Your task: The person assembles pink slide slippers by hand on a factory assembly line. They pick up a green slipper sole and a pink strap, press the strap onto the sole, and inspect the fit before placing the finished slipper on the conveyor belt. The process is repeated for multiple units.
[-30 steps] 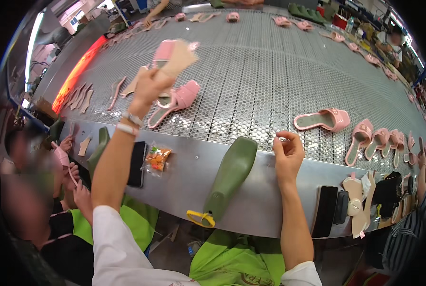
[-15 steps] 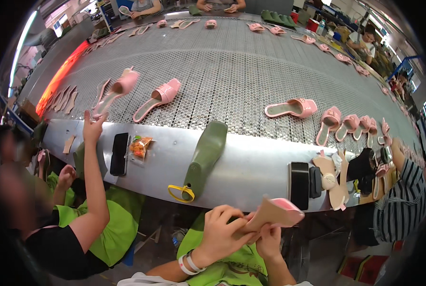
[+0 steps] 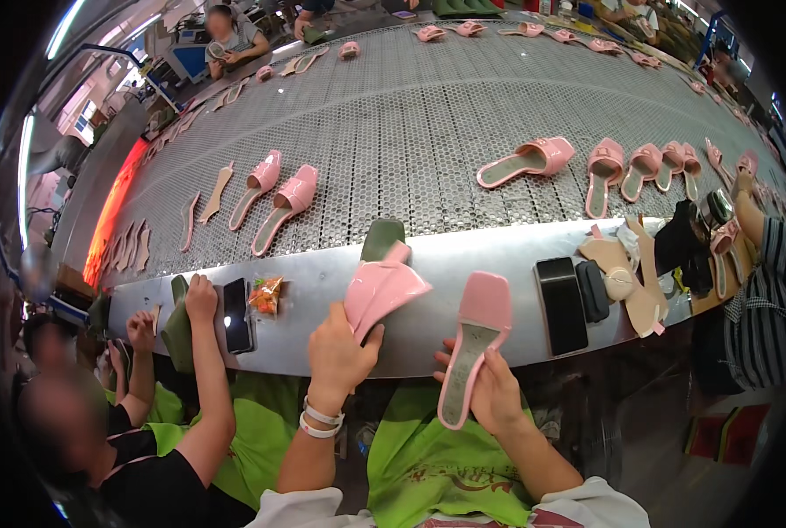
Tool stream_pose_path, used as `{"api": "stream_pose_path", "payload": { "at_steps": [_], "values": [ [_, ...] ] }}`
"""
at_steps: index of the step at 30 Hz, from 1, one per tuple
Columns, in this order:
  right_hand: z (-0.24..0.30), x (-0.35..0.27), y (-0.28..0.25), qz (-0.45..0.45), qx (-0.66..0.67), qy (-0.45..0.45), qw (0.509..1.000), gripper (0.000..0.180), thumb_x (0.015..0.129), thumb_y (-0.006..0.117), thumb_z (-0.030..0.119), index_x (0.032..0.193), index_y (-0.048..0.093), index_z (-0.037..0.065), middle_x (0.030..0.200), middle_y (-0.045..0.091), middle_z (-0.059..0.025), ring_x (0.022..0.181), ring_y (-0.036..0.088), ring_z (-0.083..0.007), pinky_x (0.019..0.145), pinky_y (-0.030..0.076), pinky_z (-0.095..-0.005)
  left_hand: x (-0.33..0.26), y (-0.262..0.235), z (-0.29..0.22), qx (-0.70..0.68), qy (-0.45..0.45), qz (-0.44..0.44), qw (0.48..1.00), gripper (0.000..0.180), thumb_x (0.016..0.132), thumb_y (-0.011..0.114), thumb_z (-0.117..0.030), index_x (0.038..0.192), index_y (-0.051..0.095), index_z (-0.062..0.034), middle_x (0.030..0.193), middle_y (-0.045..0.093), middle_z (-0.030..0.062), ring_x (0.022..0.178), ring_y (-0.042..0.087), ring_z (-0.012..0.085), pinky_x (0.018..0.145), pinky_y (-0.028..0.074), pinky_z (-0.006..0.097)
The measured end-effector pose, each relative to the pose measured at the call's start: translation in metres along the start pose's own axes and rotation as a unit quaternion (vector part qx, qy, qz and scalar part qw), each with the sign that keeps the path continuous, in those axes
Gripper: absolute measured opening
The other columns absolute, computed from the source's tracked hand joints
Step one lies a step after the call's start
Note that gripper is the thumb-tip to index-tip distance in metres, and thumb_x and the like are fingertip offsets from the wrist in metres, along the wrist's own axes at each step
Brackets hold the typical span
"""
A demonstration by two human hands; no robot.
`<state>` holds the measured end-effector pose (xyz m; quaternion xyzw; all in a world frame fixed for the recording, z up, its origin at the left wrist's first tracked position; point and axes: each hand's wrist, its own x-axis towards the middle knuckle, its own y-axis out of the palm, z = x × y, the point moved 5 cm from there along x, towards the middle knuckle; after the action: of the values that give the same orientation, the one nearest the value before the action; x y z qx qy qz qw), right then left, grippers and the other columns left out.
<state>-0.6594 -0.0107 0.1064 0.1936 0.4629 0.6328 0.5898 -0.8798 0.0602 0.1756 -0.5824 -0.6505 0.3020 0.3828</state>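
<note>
Pink upper piece (image 3: 382, 290) is clamped in the left hand (image 3: 340, 348), held over the steel surface (image 3: 499, 255) edge, 10 o'clock of the pink sole (image 3: 472, 343). Right hand (image 3: 492, 394) grip is closed round that sole's narrow heel end, toe up at 12. Contact between the two parts looks absent, hard to tell. Advice: support the sole mid-length, align toe edges first. Black phone (image 3: 560, 304) lies at 3 o'clock.

2 phones (image 3: 235, 315) on ledge, 1 snack pkt (image 3: 266, 295); 2 pink sandals (image 3: 274, 194) at left of belt
</note>
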Motion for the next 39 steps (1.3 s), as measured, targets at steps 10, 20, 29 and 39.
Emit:
{"api": "stream_pose_path", "payload": {
  "at_steps": [10, 20, 29, 39],
  "values": [
    [-0.015, -0.002, -0.008, -0.078, -0.030, 0.055, 0.995, 0.052, 0.092, 0.063, 0.032, 0.131, 0.044, 0.004, 0.115, 0.060, -0.0124, 0.098, 0.063, -0.0204, 0.083, 0.055, -0.0364, -0.102, 0.017, -0.067, -0.274, 0.018, 0.133, 0.952, 0.041, 0.069, 0.082, -0.021, 0.099, 0.063, -0.0004, 0.081, 0.067, 0.0150, 0.070, 0.068, 0.0222, 0.066, 0.052, 0.031],
    [-0.084, -0.074, -0.031, -0.037, -0.003, 0.237, 0.971, 0.064, 0.083, 0.068, 0.042, 0.129, 0.049, 0.000, 0.116, 0.060, -0.0126, 0.095, 0.064, -0.0212, 0.081, 0.054, -0.0350, -0.153, 0.096, 0.024, -0.564, -0.223, 0.154, 0.780, 0.028, 0.086, 0.069, -0.002, 0.105, 0.050, -0.0003, 0.117, 0.059, 0.0183, 0.087, 0.063, 0.0189, 0.072, 0.053, 0.030],
    [-0.100, -0.073, -0.042, -0.027, -0.023, 0.261, 0.965, 0.073, 0.082, 0.066, 0.051, 0.130, 0.049, -0.001, 0.114, 0.059, -0.0130, 0.099, 0.061, -0.0222, 0.087, 0.051, -0.0356, -0.152, 0.103, 0.028, -0.540, -0.236, 0.110, 0.801, 0.029, 0.085, 0.075, -0.010, 0.101, 0.052, -0.0037, 0.090, 0.059, 0.0077, 0.062, 0.057, 0.0133, 0.055, 0.048, 0.028],
    [0.016, -0.028, 0.001, -0.003, -0.243, 0.127, 0.962, 0.034, 0.095, 0.060, 0.018, 0.118, 0.060, -0.007, 0.096, 0.069, -0.0131, 0.084, 0.063, -0.0133, 0.078, 0.051, -0.0274, -0.083, 0.006, -0.023, -0.099, 0.206, 0.241, 0.943, 0.076, 0.051, 0.084, -0.060, 0.098, 0.066, -0.0036, 0.071, 0.063, 0.0073, 0.062, 0.062, 0.0270, 0.059, 0.049, 0.035]
  ]
}}
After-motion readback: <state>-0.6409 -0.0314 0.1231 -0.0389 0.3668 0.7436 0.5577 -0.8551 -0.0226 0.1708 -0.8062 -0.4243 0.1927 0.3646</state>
